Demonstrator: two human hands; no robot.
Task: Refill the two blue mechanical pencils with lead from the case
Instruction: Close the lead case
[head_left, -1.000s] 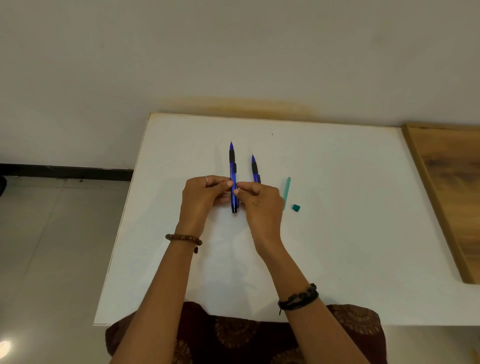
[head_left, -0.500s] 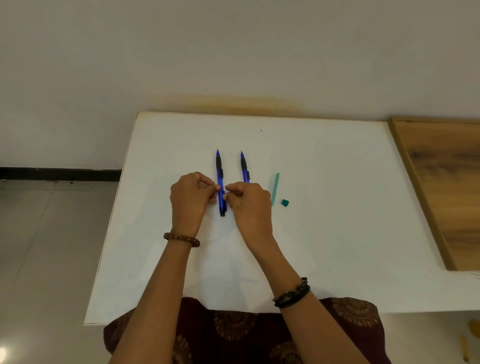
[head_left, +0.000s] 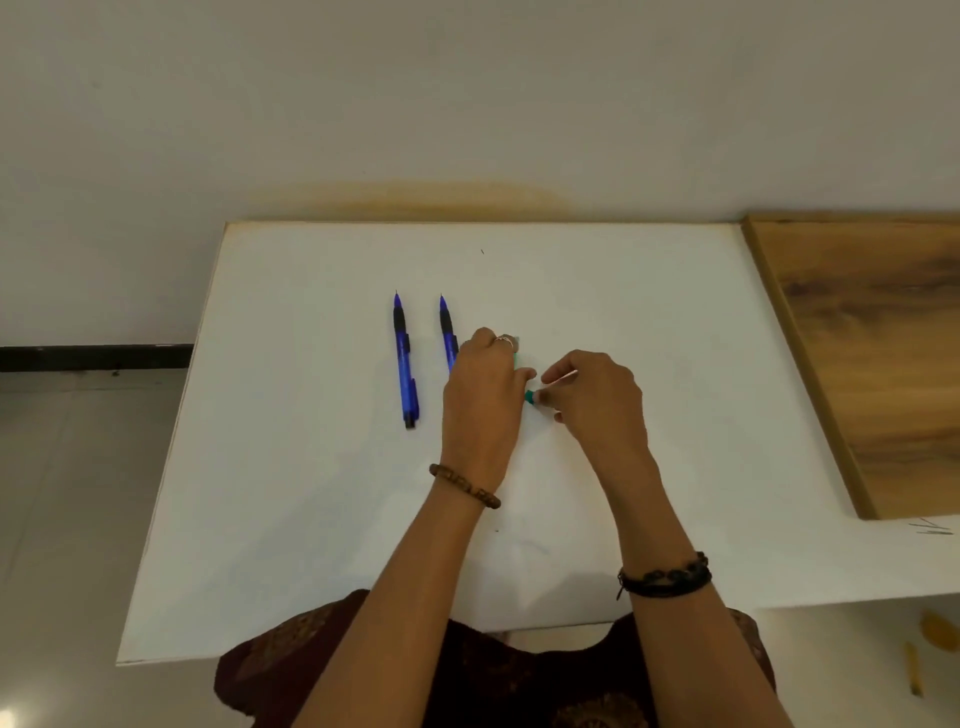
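Note:
Two blue mechanical pencils lie side by side on the white table (head_left: 311, 493), tips pointing away from me. The left pencil (head_left: 405, 358) lies free. The right pencil (head_left: 447, 330) has its lower half hidden under my left hand (head_left: 483, 405). That hand is closed over the slim green lead case (head_left: 516, 359), of which only a sliver shows by the fingers. My right hand (head_left: 597, 400) pinches the small green cap (head_left: 529, 397) at the near end of the case, fingertips meeting my left thumb.
A wooden board (head_left: 872, 353) adjoins the table on the right. A wall runs behind the table's far edge. Tiled floor lies to the left. My lap in dark patterned cloth (head_left: 467, 675) is at the near edge.
Both hands have let go of the left pencil, which now lies on the table, and have moved right to the green lead case and its cap.

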